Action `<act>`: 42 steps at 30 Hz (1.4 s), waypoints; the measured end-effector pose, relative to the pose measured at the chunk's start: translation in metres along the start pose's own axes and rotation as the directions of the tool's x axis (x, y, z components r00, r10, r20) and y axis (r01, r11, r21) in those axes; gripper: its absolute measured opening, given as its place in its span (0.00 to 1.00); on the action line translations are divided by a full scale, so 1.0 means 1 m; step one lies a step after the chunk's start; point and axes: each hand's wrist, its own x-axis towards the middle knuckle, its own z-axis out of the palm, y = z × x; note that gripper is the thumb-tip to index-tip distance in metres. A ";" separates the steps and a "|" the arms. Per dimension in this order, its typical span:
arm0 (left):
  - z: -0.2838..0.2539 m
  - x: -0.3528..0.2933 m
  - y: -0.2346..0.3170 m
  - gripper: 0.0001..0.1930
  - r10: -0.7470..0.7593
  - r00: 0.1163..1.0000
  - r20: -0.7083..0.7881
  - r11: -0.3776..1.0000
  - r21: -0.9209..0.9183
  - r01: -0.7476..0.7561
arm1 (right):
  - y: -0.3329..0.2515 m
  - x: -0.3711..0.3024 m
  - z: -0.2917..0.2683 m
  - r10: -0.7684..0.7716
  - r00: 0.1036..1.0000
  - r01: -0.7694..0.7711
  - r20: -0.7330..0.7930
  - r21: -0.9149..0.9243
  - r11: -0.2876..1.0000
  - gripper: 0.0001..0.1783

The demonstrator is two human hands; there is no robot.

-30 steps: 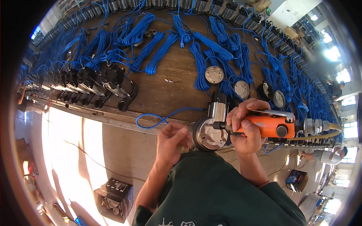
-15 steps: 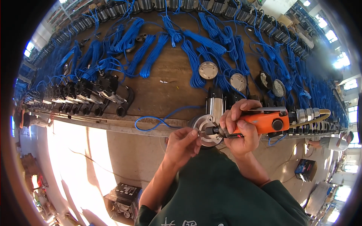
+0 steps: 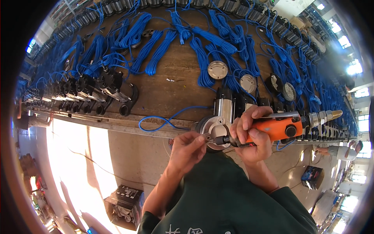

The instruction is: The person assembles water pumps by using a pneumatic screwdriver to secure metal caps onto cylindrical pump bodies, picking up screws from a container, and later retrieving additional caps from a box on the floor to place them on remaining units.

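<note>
Fingers closed around its grip, my right hand point(image 3: 254, 134) holds an orange air-powered driver point(image 3: 277, 129) level, its dark socket tip pointing left. Just left of that tip, my left hand point(image 3: 187, 149) pinches a small metal piece point(image 3: 207, 136) between thumb and fingers; its exact kind is too small to tell. Both hands are over the near end of a silver cylindrical pump or motor point(image 3: 223, 108), which lies at the table's front edge with its round metal end face point(image 3: 211, 125) toward me. A blue cable point(image 3: 152, 118) loops out to its left.
Bundled blue cables point(image 3: 160, 54) lie across the brown table point(image 3: 171, 91). Similar units point(image 3: 111, 87) line its left front. Beyond my hands are round metal covers point(image 3: 217, 70) and a dark bowl of small parts point(image 3: 275, 82). A carton point(image 3: 126, 201) sits on the floor; another person point(image 3: 346, 151) is far right.
The driver's tip has shifted slightly right and toward me, away from my left fingers. The small metal piece in them shows more clearly. The whole view has shifted a little.
</note>
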 end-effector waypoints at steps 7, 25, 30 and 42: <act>0.010 0.001 0.004 0.10 -0.060 0.995 -0.082 0.997 -0.049 0.056 | 0.005 -0.008 -0.001 -0.068 0.996 0.066 0.052 0.032 0.997 0.16; -0.013 0.017 0.006 0.18 0.383 0.861 0.334 0.433 0.759 -0.487 | 0.016 -0.025 -0.003 -0.067 0.995 0.083 0.073 -0.237 0.968 0.15; -0.017 0.020 0.006 0.17 0.360 0.875 0.323 0.464 0.752 -0.468 | 0.018 -0.024 0.004 -0.059 0.995 0.081 0.087 -0.288 0.954 0.15; -0.020 0.021 0.006 0.16 0.324 0.900 0.291 0.528 0.734 -0.427 | 0.021 -0.026 0.015 -0.077 0.996 0.092 0.054 -0.416 0.905 0.17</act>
